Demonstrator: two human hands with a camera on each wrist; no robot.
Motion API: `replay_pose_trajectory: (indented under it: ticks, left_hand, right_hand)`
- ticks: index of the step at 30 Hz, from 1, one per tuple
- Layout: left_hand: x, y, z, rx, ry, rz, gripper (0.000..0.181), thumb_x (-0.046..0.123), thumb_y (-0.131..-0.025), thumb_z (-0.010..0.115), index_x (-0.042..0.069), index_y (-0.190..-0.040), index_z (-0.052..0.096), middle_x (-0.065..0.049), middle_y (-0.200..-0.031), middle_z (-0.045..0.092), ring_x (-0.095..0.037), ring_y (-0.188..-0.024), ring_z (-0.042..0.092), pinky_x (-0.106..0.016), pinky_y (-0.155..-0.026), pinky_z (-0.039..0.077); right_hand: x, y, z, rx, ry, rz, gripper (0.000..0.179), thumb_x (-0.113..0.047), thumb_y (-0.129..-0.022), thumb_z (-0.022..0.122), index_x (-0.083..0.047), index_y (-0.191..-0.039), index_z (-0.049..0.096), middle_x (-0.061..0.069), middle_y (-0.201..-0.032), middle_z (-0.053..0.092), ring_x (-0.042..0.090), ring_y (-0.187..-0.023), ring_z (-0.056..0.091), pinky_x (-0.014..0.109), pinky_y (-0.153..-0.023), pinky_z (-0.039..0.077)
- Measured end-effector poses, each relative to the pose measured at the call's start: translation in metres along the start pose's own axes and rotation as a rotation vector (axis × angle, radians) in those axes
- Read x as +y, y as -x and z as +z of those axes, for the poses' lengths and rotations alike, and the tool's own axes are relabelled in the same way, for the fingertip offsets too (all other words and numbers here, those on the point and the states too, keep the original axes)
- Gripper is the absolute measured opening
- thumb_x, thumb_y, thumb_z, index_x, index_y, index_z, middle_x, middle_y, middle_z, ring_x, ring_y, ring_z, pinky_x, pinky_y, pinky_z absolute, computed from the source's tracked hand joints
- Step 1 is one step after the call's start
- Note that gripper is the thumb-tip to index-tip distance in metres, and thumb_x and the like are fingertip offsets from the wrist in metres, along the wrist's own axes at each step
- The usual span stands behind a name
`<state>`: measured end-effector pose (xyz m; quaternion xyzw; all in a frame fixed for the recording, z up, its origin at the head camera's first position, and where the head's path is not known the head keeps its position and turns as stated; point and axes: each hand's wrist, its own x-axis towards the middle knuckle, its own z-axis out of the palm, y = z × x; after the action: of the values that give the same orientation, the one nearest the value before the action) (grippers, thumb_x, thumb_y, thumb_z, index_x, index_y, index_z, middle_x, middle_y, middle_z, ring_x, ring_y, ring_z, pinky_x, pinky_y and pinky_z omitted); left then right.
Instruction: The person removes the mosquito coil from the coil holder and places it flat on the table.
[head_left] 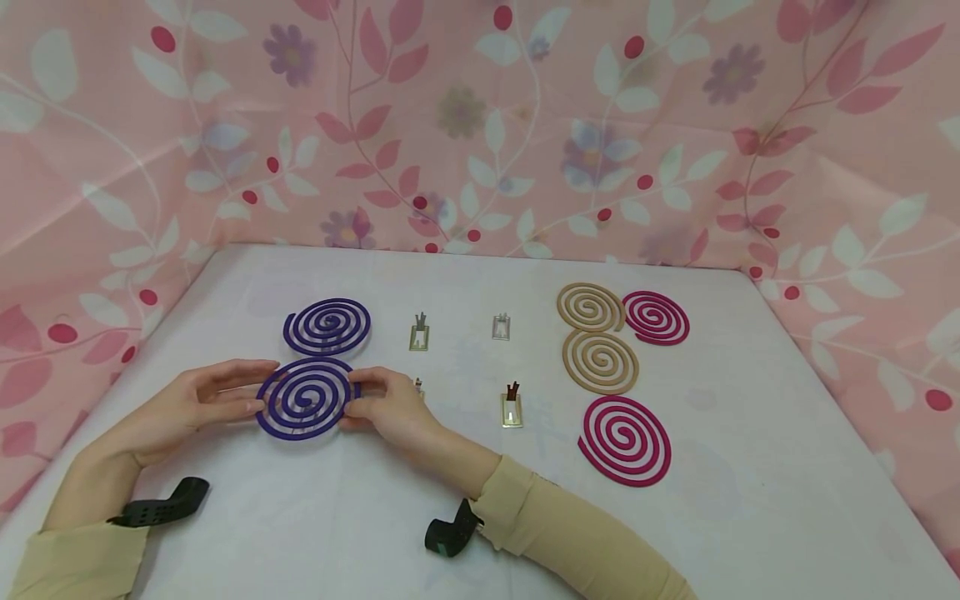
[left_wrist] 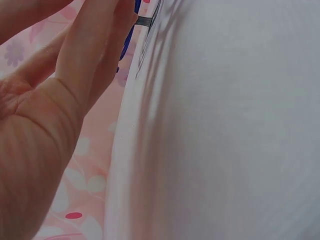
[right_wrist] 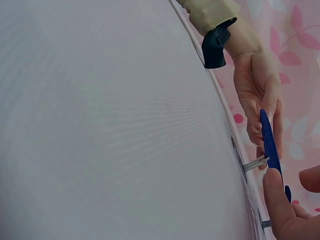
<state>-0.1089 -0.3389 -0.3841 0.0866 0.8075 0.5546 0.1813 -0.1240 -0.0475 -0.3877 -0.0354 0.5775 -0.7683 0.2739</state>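
Observation:
A purple mosquito coil (head_left: 307, 401) is held level low over the white table, between both hands. My left hand (head_left: 197, 402) holds its left rim, thumb at the near side and fingers at the far side. The right hand (head_left: 397, 410) pinches the opposite rim. Seen edge-on in the right wrist view, the coil (right_wrist: 270, 142) meets the thin upright prongs of a small metal stand (right_wrist: 255, 164) under it. Just behind lies a second purple coil (head_left: 330, 322), raised slightly above the table.
Small metal stands with upright prongs, one gold (head_left: 420, 347), one silver (head_left: 501, 337) and one brassy (head_left: 512, 423), stand mid-table; another is partly hidden behind the right hand. Rightward lie tan coils (head_left: 600, 361) and pink coils (head_left: 624, 432). A pink floral curtain (head_left: 465, 167) surrounds the table (head_left: 750, 433).

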Motion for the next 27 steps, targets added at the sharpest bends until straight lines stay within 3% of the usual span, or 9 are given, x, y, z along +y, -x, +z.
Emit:
replay_pose_trajectory:
  ticks: [12,22,27]
  left_hand:
    - [0.0011,0.0025,-0.0024,0.0,0.014,0.029,0.053,0.004,-0.1,0.056,0.006,-0.15,0.04,0.021,-0.134,0.058,0.004,-0.116,0.06,-0.023,-0.087,0.057]
    - [0.0022,0.0024,-0.0048,-0.025,0.092,0.087,0.053,-0.003,-0.1,0.053,0.005,-0.15,0.039,0.015,-0.137,0.059,-0.003,-0.117,0.062,-0.025,-0.088,0.058]
    - [0.0034,0.0026,-0.0035,-0.018,0.097,0.095,0.053,-0.003,-0.1,0.052,0.005,-0.151,0.039,0.013,-0.136,0.06,-0.004,-0.117,0.063,-0.024,-0.089,0.057]
  right_hand:
    - [-0.0031,0.0007,-0.0006,-0.018,-0.005,-0.029,0.046,0.017,-0.087,0.057,0.005,-0.131,0.055,0.012,-0.112,0.06,0.016,-0.079,0.065,0.04,-0.087,0.06]
    - [-0.0072,-0.0017,-0.0023,0.003,-0.037,-0.056,0.047,0.016,-0.086,0.059,0.003,-0.13,0.055,0.014,-0.107,0.065,0.018,-0.073,0.066,0.047,-0.087,0.059]
    - [-0.0094,-0.0051,-0.0065,0.012,-0.057,-0.077,0.048,0.015,-0.088,0.056,0.007,-0.134,0.052,0.019,-0.109,0.067,0.019,-0.077,0.067,0.048,-0.089,0.058]
